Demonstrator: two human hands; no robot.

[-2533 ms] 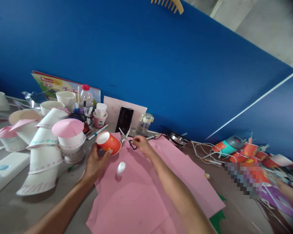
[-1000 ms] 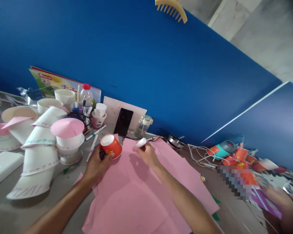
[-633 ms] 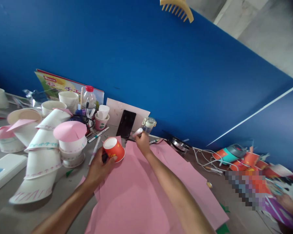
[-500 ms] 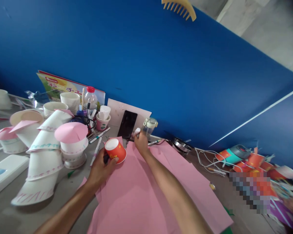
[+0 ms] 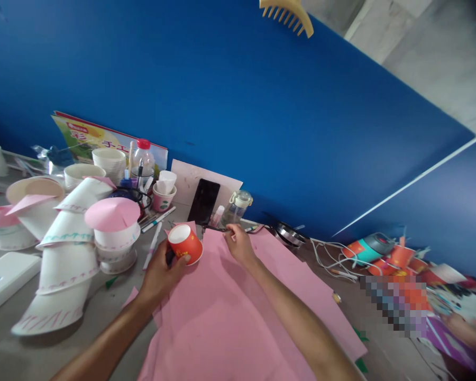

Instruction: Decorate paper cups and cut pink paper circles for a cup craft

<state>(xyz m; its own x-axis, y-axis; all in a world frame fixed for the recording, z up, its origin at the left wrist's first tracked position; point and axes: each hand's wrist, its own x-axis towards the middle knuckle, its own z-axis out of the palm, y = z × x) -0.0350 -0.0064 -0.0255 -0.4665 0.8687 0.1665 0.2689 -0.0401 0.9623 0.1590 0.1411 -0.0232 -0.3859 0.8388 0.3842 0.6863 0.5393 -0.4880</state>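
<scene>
My left hand (image 5: pixel 161 272) is closed around a red paper cup (image 5: pixel 184 245) with yellow print, tilted so its white end faces up and left. Something dark shows between the palm and the cup. My right hand (image 5: pixel 238 244) is at the far edge of the pink paper (image 5: pixel 218 307), its fingers curled together beside a slim dark object (image 5: pixel 214 229). What is between those fingertips is too small to make out. Just beyond stand a small pink-and-white tube (image 5: pixel 217 216) and a clear bottle (image 5: pixel 238 205).
Stacked white paper cups (image 5: pixel 65 267), one stack topped by a pink paper cone (image 5: pixel 111 214), crowd the left. A phone (image 5: pixel 204 201) leans at the back near markers (image 5: pixel 158 219). On the right lie a tape roll (image 5: pixel 289 234), white cable (image 5: pixel 321 259) and another person's hand (image 5: pixel 466 330).
My right hand has let go of the pink-and-white tube, which now stands by the bottle, and has drawn back toward the paper's edge. My left hand still holds the cup.
</scene>
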